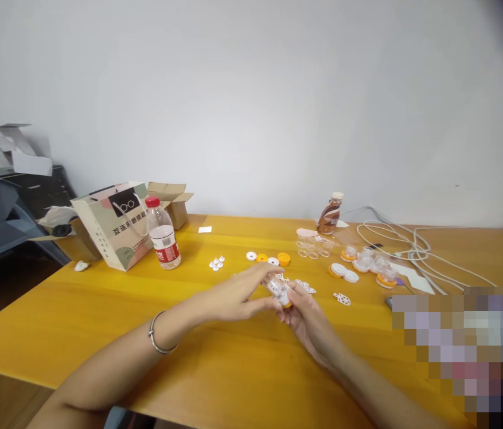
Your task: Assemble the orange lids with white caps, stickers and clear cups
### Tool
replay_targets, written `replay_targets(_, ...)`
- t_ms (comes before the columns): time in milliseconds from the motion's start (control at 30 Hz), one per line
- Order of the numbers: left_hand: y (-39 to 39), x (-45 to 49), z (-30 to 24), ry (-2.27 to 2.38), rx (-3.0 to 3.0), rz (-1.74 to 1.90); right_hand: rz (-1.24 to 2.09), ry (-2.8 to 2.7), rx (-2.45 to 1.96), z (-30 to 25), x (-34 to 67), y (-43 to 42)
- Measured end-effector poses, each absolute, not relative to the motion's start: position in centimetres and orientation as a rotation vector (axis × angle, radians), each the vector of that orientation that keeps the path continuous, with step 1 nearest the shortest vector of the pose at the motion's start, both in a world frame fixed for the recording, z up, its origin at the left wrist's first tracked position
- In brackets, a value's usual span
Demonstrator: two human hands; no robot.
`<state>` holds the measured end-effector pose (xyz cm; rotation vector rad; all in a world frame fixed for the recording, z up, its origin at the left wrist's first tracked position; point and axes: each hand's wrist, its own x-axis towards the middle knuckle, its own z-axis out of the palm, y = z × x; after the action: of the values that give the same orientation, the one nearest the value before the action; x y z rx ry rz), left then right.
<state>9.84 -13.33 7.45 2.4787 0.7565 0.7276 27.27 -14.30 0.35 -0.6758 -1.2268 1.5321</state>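
As R hand (pixel 307 316) pinches clear capsule (pixel 277 290) at 12 o'clock over bench (pixel 224 363), L hand (pixel 232 296) half-open round it (contact unclear), weak R grip cd drop it onto/nr white cutouts (pixel 307 288), 2 o'clock.

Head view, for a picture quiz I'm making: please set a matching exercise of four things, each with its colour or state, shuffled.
Things:
1. Piece between the left hand and right hand
2. Bottle beside the paper bag
3. Brown bottle near the wall
4. Bracelet

Colours or states:
A. Topped with a white cap
B. Silver-coloured
C. Clear, with an orange edge
D. Topped with a red cap

Pairs: 1-C, 2-D, 3-A, 4-B
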Motion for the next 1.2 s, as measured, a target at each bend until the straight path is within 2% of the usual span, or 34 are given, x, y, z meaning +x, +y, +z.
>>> replay_targets(167,-14.0,11.2,5.8,1.144,2.416,0.676,1.011,-1.497,-0.766,-0.6,27.7,-14.9)
replay_targets(233,-14.3,11.5,5.2,1.114,2.479,0.757,1.061,-1.446,-0.741,-0.5,27.6,-15.1)
replay_targets(400,-13.6,11.0,4.7,0.659,2.699,0.837,1.620,-1.170,-0.683,0.5,27.0,-15.0)
replay_targets(467,-13.3,10.9,4.7,0.747,2.596,0.831,1.537,-1.181,-0.708,0.2,27.0,-14.8)
replay_targets(567,-13.6,11.3,4.4,1.044,2.415,0.753,1.155,-1.337,-0.735,-0.7,27.3,-14.8)
replay_targets(633,-14.1,11.6,4.2,1.128,2.397,0.735,1.079,-1.379,-0.728,-0.9,27.4,-15.0)
replay_targets(833,-14.1,11.3,4.5,0.780,2.819,0.764,1.715,-1.136,-0.696,0.3,26.9,-15.1)
replay_targets(867,-14.0,11.3,4.6,0.788,2.813,0.753,1.688,-1.150,-0.715,0.2,26.9,-15.0)
replay_targets(1000,-14.0,11.9,3.8,1.113,2.501,0.805,1.179,-1.291,-0.759,-0.8,27.2,-14.9)
replay_targets(1033,-13.9,12.0,3.4,1.182,2.473,0.835,1.134,-1.308,-0.758,-1.0,27.2,-15.0)
replay_targets(1100,-13.8,12.1,2.7,1.212,2.575,0.943,1.262,-1.242,-0.748,-1.0,26.9,-15.3)
replay_targets(1200,-13.2,11.7,2.1,0.876,2.999,1.165,1.806,-1.049,-0.734,-0.4,26.3,-15.6)
